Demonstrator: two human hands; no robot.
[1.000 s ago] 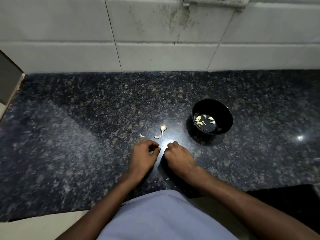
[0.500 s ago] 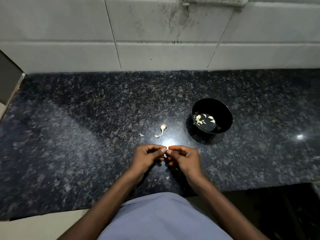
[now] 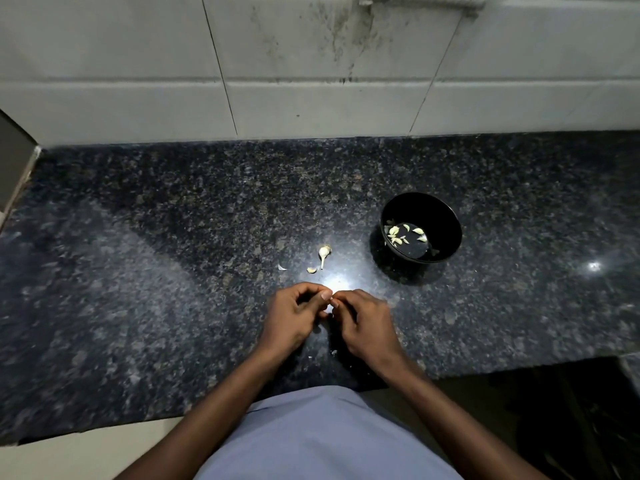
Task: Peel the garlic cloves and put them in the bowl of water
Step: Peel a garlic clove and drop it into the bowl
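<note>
My left hand [image 3: 294, 315] and my right hand [image 3: 363, 322] meet fingertip to fingertip just above the dark granite counter [image 3: 138, 271]. Together they pinch a small pale garlic clove [image 3: 329, 308], mostly hidden by the fingers. A black bowl [image 3: 446, 237] stands to the upper right of my hands, with water and several peeled cloves [image 3: 401, 234] in it. The bare garlic stem [image 3: 323, 253] lies on the counter just beyond my hands, with a loose clove [image 3: 311, 270] and a scrap of skin [image 3: 282, 267] beside it.
White wall tiles [image 3: 311, 98] back the counter. Small skin flakes [image 3: 334, 352] lie near the counter's front edge between my wrists. A dark gap [image 3: 554, 410] opens at the lower right, beyond the counter's edge.
My hands lifted off the counter and came together around the clove a second ago; since half a second ago they have barely moved.
</note>
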